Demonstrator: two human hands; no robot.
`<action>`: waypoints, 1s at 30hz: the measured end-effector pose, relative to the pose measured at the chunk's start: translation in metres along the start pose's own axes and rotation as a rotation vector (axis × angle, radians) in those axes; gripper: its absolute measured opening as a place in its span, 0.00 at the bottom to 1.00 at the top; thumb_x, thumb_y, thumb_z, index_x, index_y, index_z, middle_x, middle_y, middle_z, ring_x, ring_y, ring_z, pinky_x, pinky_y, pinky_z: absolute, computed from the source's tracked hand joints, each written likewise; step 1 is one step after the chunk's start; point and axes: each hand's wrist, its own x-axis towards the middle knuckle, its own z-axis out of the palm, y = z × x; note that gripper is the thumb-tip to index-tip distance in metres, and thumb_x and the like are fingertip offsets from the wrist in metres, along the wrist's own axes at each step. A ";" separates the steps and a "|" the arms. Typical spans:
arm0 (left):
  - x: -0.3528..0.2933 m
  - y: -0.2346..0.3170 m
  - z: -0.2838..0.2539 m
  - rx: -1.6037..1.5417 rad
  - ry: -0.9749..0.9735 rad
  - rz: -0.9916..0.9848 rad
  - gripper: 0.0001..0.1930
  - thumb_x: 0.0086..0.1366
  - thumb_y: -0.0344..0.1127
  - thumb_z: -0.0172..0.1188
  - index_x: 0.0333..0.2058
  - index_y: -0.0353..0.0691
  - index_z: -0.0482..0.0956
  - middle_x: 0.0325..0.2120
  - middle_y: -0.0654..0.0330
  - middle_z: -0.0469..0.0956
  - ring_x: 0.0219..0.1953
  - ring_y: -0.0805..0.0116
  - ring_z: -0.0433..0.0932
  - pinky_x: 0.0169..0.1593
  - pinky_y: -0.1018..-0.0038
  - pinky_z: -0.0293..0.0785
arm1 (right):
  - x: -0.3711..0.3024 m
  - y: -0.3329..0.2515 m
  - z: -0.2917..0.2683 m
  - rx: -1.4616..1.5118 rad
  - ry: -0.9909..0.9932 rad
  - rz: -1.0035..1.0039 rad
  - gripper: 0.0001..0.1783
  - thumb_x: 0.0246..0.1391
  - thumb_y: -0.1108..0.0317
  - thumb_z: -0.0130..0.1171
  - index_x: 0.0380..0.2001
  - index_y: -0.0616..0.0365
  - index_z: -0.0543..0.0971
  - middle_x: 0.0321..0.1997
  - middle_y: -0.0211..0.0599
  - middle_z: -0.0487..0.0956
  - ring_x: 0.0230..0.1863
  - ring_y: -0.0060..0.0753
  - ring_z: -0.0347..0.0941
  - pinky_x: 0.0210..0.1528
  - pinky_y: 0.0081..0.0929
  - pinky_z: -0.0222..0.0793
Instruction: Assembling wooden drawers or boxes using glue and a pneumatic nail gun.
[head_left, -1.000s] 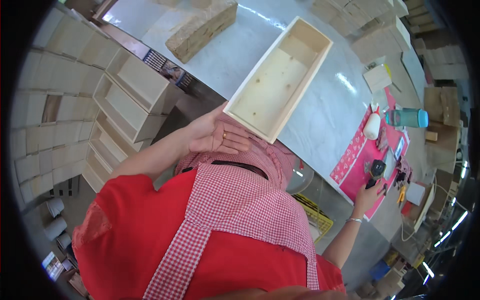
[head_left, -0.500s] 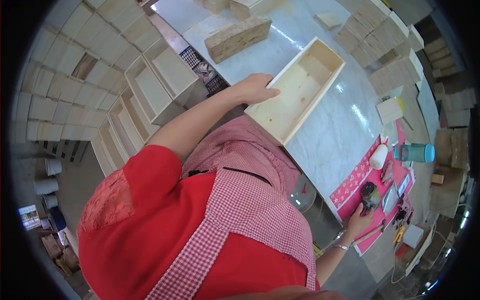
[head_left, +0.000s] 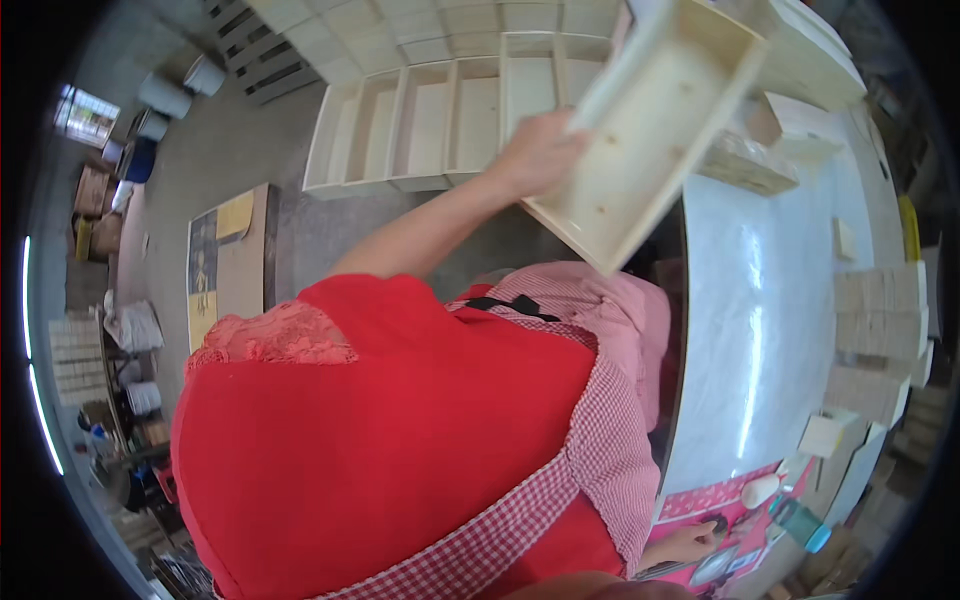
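My left hand (head_left: 545, 155) is closed on the long side wall of a shallow, open-topped wooden box (head_left: 650, 120). The box is tilted in the air, between the row of similar boxes and the white work table, and looks slightly blurred. Down at the lower right, my right hand (head_left: 690, 543) rests over the pink mat (head_left: 690, 503), its fingers at a small dark round object (head_left: 718, 523). Most of that object is hidden. Close by lie a white bottle (head_left: 760, 490) and a clear teal bottle with a blue cap (head_left: 800, 523).
Open wooden boxes (head_left: 425, 120) stand in a row beyond my left arm, with more stacked behind. The shiny table (head_left: 735, 330) bears wood blocks (head_left: 880, 315) along its far side. A flat cardboard panel (head_left: 240, 260) lies on the floor at left, and a pallet (head_left: 255, 50) stands behind.
My body and view have turned left. My left hand has lifted the box off the table and swung it toward the row of boxes. The right hand remains by the dark object on the mat.
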 end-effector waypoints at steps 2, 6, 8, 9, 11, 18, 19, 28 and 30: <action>-0.012 -0.032 -0.053 0.113 0.200 -0.110 0.18 0.63 0.42 0.53 0.43 0.32 0.76 0.34 0.39 0.79 0.41 0.41 0.79 0.46 0.56 0.73 | 0.009 -0.001 0.019 0.001 -0.057 -0.023 0.23 0.62 0.54 0.57 0.24 0.67 0.73 0.24 0.45 0.74 0.25 0.42 0.70 0.30 0.39 0.66; -0.033 -0.113 -0.134 0.314 0.394 -0.291 0.17 0.62 0.41 0.53 0.42 0.32 0.77 0.34 0.39 0.79 0.42 0.41 0.79 0.47 0.55 0.73 | 0.002 -0.031 0.043 0.018 -0.131 -0.022 0.25 0.65 0.53 0.53 0.25 0.67 0.71 0.22 0.44 0.72 0.23 0.41 0.67 0.28 0.39 0.64; -0.035 -0.157 -0.151 0.340 0.455 -0.336 0.17 0.62 0.41 0.52 0.41 0.32 0.78 0.35 0.39 0.79 0.42 0.40 0.79 0.47 0.53 0.73 | -0.009 -0.065 0.045 0.119 -0.119 0.041 0.26 0.67 0.52 0.50 0.25 0.67 0.69 0.21 0.43 0.70 0.23 0.39 0.65 0.28 0.38 0.63; -0.035 -0.172 -0.156 0.354 0.482 -0.357 0.17 0.62 0.40 0.52 0.40 0.32 0.78 0.35 0.38 0.79 0.42 0.40 0.78 0.47 0.53 0.73 | -0.015 -0.076 0.044 0.125 -0.120 0.039 0.26 0.67 0.52 0.50 0.25 0.67 0.69 0.21 0.43 0.70 0.23 0.39 0.65 0.28 0.38 0.63; -0.028 -0.197 -0.155 0.369 0.459 -0.399 0.17 0.62 0.40 0.52 0.40 0.31 0.79 0.34 0.39 0.80 0.41 0.42 0.79 0.46 0.55 0.73 | -0.025 -0.094 0.039 0.142 -0.080 -0.025 0.27 0.68 0.52 0.47 0.25 0.67 0.68 0.20 0.41 0.68 0.21 0.36 0.64 0.26 0.37 0.62; 0.004 -0.243 -0.127 0.351 0.399 -0.471 0.17 0.62 0.40 0.51 0.41 0.33 0.79 0.36 0.39 0.79 0.43 0.40 0.78 0.48 0.53 0.72 | -0.037 -0.110 0.023 0.152 -0.143 0.173 0.29 0.68 0.50 0.44 0.33 0.73 0.73 0.27 0.51 0.74 0.27 0.40 0.66 0.32 0.36 0.64; 0.010 -0.246 -0.125 0.352 0.399 -0.468 0.16 0.62 0.40 0.51 0.40 0.33 0.79 0.36 0.39 0.79 0.43 0.40 0.78 0.48 0.53 0.72 | -0.043 -0.113 0.021 0.175 -0.095 0.115 0.28 0.69 0.50 0.44 0.28 0.69 0.71 0.22 0.42 0.70 0.23 0.34 0.62 0.27 0.33 0.61; 0.018 -0.263 -0.120 0.350 0.416 -0.496 0.15 0.63 0.39 0.51 0.39 0.34 0.79 0.36 0.40 0.80 0.43 0.40 0.78 0.47 0.52 0.72 | -0.052 -0.133 0.027 0.165 -0.152 0.218 0.29 0.67 0.54 0.51 0.21 0.71 0.70 0.14 0.31 0.66 0.22 0.26 0.59 0.25 0.27 0.59; 0.013 -0.253 -0.122 0.344 0.404 -0.506 0.14 0.63 0.39 0.51 0.39 0.34 0.79 0.36 0.40 0.79 0.42 0.40 0.78 0.47 0.52 0.72 | -0.049 -0.131 0.030 0.190 -0.185 0.168 0.27 0.66 0.53 0.53 0.27 0.72 0.73 0.21 0.38 0.71 0.25 0.31 0.63 0.31 0.30 0.63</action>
